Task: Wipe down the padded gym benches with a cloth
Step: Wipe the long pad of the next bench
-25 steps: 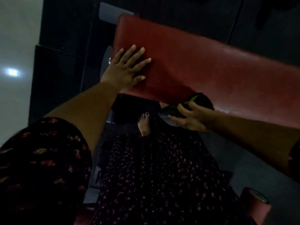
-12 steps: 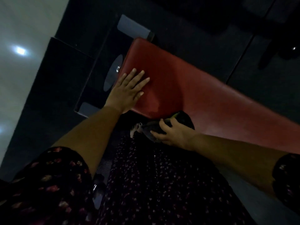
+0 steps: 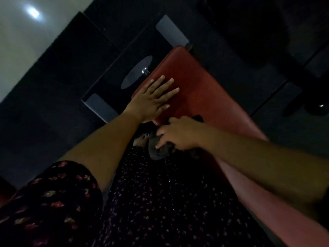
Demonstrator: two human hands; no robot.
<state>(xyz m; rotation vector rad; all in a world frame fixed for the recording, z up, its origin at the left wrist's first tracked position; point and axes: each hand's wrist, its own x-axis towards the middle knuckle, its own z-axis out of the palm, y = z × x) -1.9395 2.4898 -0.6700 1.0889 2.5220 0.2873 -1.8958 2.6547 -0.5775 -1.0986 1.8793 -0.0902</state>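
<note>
A red padded gym bench (image 3: 204, 97) runs from the upper middle down to the lower right. My left hand (image 3: 153, 98) lies flat on its near end with the fingers spread and straight. My right hand (image 3: 178, 133) grips a dark crumpled cloth (image 3: 160, 150) against the bench's near side edge, close to the corner. Part of the cloth is hidden under my fingers.
The bench's grey metal foot (image 3: 101, 106) and a disc with a chrome knob (image 3: 145, 70) sit left of the bench end. Dark floor mats (image 3: 53, 97) surround it, pale floor (image 3: 21, 41) at upper left. My floral dress and bare foot (image 3: 140, 139) are below.
My right hand slid the cloth left along the bench's near edge toward the end corner. The left hand stayed flat on the pad. The view swung, so the bench looks more tilted.
</note>
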